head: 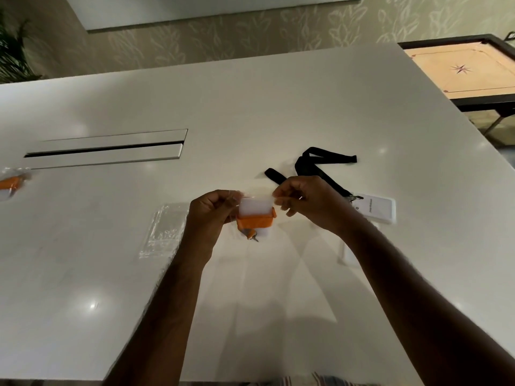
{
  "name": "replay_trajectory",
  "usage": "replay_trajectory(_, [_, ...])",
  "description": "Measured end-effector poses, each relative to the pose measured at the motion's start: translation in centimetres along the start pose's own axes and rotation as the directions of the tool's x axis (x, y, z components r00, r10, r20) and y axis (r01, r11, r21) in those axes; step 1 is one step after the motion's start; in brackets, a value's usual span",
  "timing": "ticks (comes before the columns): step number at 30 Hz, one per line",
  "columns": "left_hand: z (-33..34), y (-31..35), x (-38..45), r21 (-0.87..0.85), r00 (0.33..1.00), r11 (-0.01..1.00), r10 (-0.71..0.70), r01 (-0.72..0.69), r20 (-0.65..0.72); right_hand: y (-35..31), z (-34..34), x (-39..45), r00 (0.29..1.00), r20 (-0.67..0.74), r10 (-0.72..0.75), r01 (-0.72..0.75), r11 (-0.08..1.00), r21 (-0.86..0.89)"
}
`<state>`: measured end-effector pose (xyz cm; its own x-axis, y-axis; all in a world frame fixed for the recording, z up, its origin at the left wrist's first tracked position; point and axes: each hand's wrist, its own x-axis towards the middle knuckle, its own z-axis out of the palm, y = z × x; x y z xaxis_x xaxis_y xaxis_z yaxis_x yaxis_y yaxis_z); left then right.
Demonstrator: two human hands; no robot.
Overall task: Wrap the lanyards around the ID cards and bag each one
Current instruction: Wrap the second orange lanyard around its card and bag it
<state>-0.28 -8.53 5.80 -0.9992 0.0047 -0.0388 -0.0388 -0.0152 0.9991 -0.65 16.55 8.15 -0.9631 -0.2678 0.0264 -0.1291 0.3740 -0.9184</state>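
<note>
Above the middle of the white table (278,112) I hold a white ID card (255,208) with an orange lanyard (255,222) wound round its lower part, inside a clear plastic bag. My left hand (214,215) pinches the bag's top left corner and my right hand (305,200) pinches its top right corner. A metal clip hangs below the orange wrap. To the right lies another white ID card (376,208) with a loose black lanyard (315,165) stretched out behind my right hand.
A pile of empty clear bags (164,235) lies left of my hands. At the far left edge sits a bagged orange-wrapped card (11,185). A long cable slot (106,149) is set in the table. A carrom board (462,71) stands at the back right.
</note>
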Motion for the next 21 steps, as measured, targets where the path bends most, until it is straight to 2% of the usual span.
replay_trajectory(3, [-0.3,-0.12,0.12,0.015,1.0,1.0,-0.004,0.004,-0.03,-0.14,-0.39,-0.07,1.0,0.013,0.013,-0.012,0.998,-0.064])
replay_trajectory(9, [-0.39,0.22,0.14,0.035,1.0,0.999,-0.005,0.005,0.011,-0.1,0.17,-0.27,1.0,0.023,-0.003,0.006,0.989,-0.145])
replay_trajectory(15, [0.1,0.21,-0.3,0.018,1.0,1.0,0.002,-0.002,-0.022,-0.1,0.46,-0.56,0.999,-0.03,-0.021,0.013,0.969,-0.248])
replay_trajectory(21, [0.17,0.13,-0.64,0.039,0.997,0.998,0.041,-0.039,-0.059,-0.39,0.39,-0.77,0.996,-0.052,-0.077,0.067,0.981,-0.182])
